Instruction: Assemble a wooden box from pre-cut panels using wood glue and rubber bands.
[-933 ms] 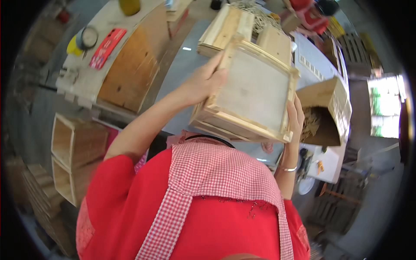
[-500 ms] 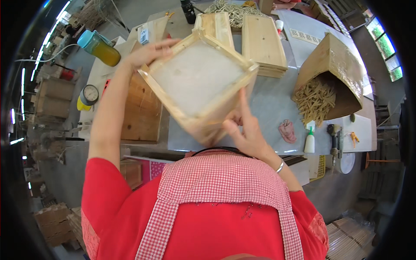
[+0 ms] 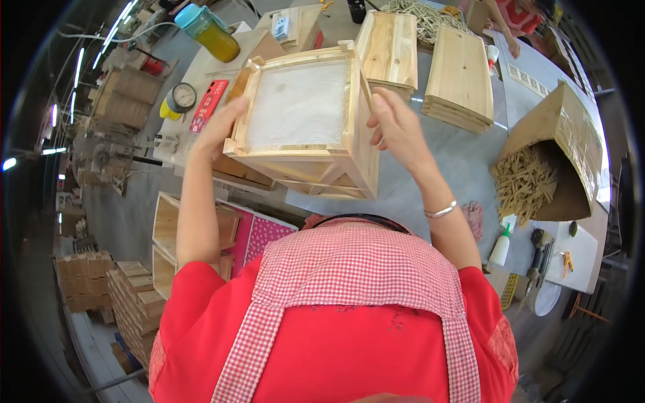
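Note:
A pale wooden box [image 3: 368, 158] stands in front of me at the table's near side, its whitish recessed panel [image 3: 295, 104] facing up inside a raised wooden frame. Crossed slats show on its near side. My left hand [image 3: 223, 129] lies along the box's left side, slightly blurred, its fingers at the frame edge. By the right side hovers my right hand [image 3: 398, 127], fingers loosely bent and apart, with nothing in them. The fingertips are close to the box wall; whether they touch it I cannot tell. A brown wooden board or box [image 3: 245, 176] is partly hidden behind my left hand.
Stacked wooden panels [image 3: 460, 77] lie beyond the box. At right, a tipped cardboard carton [image 3: 571, 144] spills small wooden strips [image 3: 527, 178]. A glue bottle [image 3: 500, 248] and cloth [image 3: 473, 220] lie nearer. A drink bottle [image 3: 211, 33] and dial gauge [image 3: 181, 98] stand left. Another person's hand [image 3: 513, 48] is far right.
The box has turned from a corner-first tilt to a squarer position. My right hand has moved from its near side to beside its right wall. The whole view has shifted.

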Demonstrator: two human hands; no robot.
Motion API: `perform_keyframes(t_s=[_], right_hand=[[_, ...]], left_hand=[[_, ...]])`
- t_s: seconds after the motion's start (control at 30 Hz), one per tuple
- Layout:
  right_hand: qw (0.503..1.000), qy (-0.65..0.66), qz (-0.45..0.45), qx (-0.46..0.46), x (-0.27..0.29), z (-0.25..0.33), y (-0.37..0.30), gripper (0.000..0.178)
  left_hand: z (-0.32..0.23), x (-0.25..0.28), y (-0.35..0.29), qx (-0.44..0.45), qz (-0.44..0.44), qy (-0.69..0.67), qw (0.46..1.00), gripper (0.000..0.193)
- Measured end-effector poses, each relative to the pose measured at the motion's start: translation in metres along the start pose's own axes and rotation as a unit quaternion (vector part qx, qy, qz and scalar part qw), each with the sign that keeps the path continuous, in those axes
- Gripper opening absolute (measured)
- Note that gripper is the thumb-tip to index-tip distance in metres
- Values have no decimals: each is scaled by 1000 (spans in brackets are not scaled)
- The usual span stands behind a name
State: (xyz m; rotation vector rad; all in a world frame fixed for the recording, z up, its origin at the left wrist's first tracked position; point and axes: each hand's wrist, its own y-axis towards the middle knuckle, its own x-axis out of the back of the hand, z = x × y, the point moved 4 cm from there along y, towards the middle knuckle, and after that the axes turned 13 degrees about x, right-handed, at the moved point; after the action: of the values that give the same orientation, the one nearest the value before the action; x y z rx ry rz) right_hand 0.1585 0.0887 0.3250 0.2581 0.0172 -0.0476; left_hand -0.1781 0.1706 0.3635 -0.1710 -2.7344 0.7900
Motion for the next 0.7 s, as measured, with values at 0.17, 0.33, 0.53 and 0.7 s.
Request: perform_keyframes(t_s=[0.17, 0.33, 0.53, 0.7], right_hand=[[996, -44, 12, 82, -36, 5, 10, 47], [991, -15, -67, 118, -15, 34, -3, 38], [986, -26, -111, 120, 7, 9, -28, 42], [987, -23, -102, 119, 26, -16, -32, 41]], left_hand=[[24, -6, -13, 5, 50, -92, 994, 52], [-3, -19, -38, -114, -37, -76, 990, 43], [44, -43, -1, -28, 33, -211, 976, 41], [18, -55, -9, 16, 52, -123, 991, 44]])
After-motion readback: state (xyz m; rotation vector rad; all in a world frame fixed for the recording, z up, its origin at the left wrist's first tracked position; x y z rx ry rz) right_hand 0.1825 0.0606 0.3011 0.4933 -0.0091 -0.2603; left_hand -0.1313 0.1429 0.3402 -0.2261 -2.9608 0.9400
